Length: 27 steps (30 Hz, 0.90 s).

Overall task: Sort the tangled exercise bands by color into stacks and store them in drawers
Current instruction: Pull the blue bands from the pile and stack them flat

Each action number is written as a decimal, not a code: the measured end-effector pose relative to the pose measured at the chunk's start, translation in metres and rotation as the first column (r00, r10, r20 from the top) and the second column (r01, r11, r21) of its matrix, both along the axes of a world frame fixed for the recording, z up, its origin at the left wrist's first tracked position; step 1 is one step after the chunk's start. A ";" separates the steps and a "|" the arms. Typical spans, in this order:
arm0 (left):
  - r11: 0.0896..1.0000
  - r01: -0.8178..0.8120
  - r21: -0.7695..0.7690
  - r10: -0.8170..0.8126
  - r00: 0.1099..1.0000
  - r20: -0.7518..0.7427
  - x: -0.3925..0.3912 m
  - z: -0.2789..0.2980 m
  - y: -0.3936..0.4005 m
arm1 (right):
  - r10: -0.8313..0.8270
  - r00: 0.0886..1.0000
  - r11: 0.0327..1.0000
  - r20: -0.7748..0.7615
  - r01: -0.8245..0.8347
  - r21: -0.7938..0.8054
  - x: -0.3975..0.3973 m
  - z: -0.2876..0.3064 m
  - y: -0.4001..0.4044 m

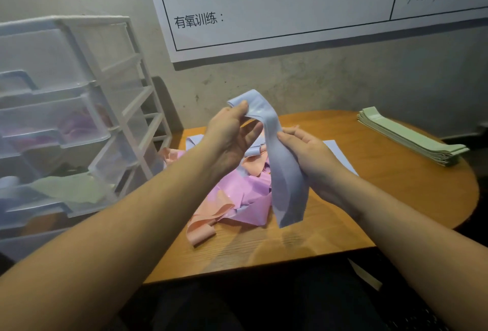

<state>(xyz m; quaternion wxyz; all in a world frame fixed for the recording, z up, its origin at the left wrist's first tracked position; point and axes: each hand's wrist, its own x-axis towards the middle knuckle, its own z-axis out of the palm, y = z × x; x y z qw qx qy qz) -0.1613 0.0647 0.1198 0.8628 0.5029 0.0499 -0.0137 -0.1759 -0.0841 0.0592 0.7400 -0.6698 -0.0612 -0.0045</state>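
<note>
At the far left stands a white drawer unit [79, 108] with clear plastic drawers; pinkish-purple bands show through one drawer [52, 130], and a green band [68, 189] lies over the front of a lower one.

On the wall above hangs a white chart [290, 13] ruled in black. Its printed headings read 练后拉伸放松: and 有氧训练:, with blue handwriting beside the first (too slanted and cropped to read with certainty) and dark handwriting in the right-hand cell, also cut off.

The left hand [232, 135] is raised above the wooden table [396, 198], its thumb and forefinger pinching the upper end of a pale blue band [285, 172] while the other fingers stay loosely extended. The band bends over at that pinch and hangs down to the right hand [311, 153], whose fingers are curled round its middle; the lower end dangles free, just above the table.

Beneath both hands lies the tangled pile [237, 198] of pink and peach bands, with more pale blue strips showing at its far edge. A flat pale blue band [340, 156] lies on the table behind the right wrist.

At the table's far right edge sits a neat stack of green bands [412, 136], well apart from the pile.
</note>
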 end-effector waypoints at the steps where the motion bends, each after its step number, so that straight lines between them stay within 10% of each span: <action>1: 1.000 -0.008 0.007 0.008 1.000 -0.012 0.004 -0.003 -0.006 | 0.019 0.999 1.000 -0.038 -0.019 0.014 0.000 -0.004 -0.006; 8: 0.999 -0.045 -0.028 0.041 0.992 -0.121 0.041 -0.030 -0.047 | 0.034 0.987 0.998 -0.159 -0.043 -0.051 -0.004 -0.020 -0.055; 17: 0.970 0.056 0.236 -0.003 0.976 -0.217 0.077 -0.071 -0.108 | -0.143 0.984 0.846 -0.108 0.065 -0.530 -0.010 -0.041 -0.123; 27: 0.879 0.164 0.447 -0.081 0.977 -0.198 0.119 -0.098 -0.153 | -0.255 0.913 0.939 -0.318 0.155 -0.308 0.002 -0.054 -0.176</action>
